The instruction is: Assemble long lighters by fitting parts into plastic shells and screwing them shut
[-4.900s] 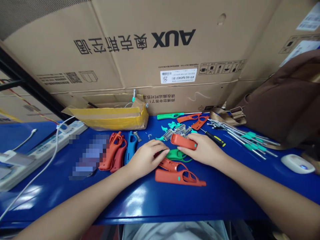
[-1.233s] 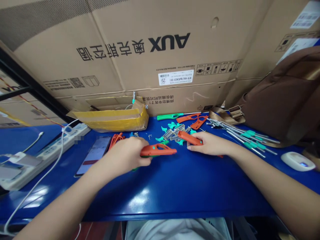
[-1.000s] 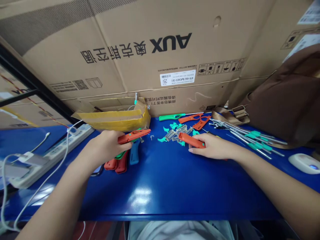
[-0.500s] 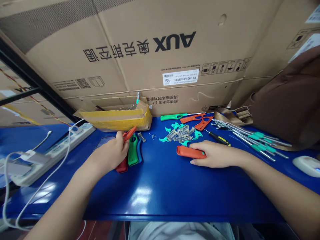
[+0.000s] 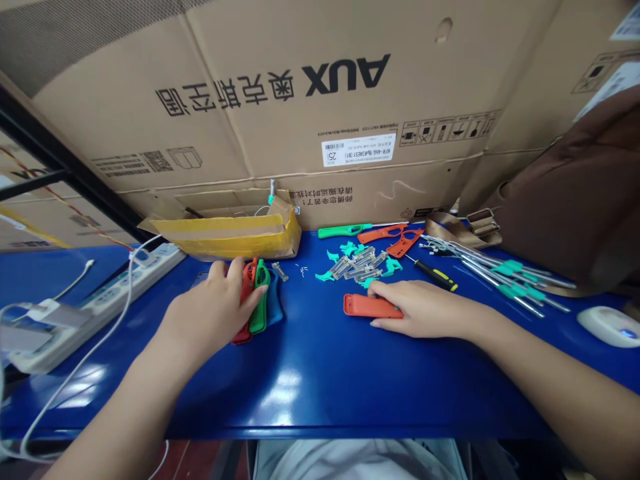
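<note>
My left hand (image 5: 210,313) is lowered onto a row of lighter casing halves at the left. Its fingers curl around an orange-red casing half (image 5: 248,275), partly hidden by the hand, and the thumb lies across a green casing half (image 5: 260,313). A dark red casing half (image 5: 242,335) shows below, with a blue one (image 5: 274,303) to the right. My right hand (image 5: 425,308) holds an orange lighter casing (image 5: 367,306) lengthwise just above the table, fingers closed round its right end. Beyond it lie clear lighter fuel tanks (image 5: 367,263) and teal plastic parts (image 5: 391,267).
Behind stands a cardboard box (image 5: 225,237) with yellow tape. A green lighter casing (image 5: 345,231), orange casing halves (image 5: 406,243), a screwdriver (image 5: 436,275) and metal tubes (image 5: 500,273) lie at the back right. A power strip (image 5: 100,310) is left, a white mouse-like object (image 5: 607,327) right.
My left hand has come down with the orange-red casing half, now beside the green one, its thumb spread over the row. My right hand still holds the orange casing, slightly shifted left.
</note>
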`<state>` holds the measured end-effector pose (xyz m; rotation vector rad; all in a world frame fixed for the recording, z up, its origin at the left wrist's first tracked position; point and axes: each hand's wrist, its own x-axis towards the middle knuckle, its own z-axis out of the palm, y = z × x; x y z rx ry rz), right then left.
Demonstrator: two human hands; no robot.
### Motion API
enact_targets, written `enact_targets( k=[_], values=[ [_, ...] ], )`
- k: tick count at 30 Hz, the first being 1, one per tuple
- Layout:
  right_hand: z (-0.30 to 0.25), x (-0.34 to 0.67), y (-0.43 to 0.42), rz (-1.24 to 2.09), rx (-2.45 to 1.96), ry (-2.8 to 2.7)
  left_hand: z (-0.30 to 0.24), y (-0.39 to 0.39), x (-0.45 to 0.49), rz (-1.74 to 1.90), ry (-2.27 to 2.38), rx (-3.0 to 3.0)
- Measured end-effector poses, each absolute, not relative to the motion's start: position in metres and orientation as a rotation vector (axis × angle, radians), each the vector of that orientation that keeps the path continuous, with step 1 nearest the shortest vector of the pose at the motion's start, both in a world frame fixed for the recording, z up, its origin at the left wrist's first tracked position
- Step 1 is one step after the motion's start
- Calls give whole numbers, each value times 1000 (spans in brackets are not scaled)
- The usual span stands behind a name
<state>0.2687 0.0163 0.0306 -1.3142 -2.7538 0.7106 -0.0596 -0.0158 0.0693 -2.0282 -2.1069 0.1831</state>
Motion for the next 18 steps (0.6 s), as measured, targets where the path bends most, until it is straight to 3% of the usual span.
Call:
enact_targets(
  k=[4,10,18],
  values=[
    [26,263,12,737,-1132,-2717,67,-28,-30,-197,-1807,-2533],
    [20,257,7,769,-999,-2692,25,-25,5,-263,-1458,-3093],
    [21,260,18,212,-1195,-2658,-5,-17,5,-635,-1491,-3086]
  ],
)
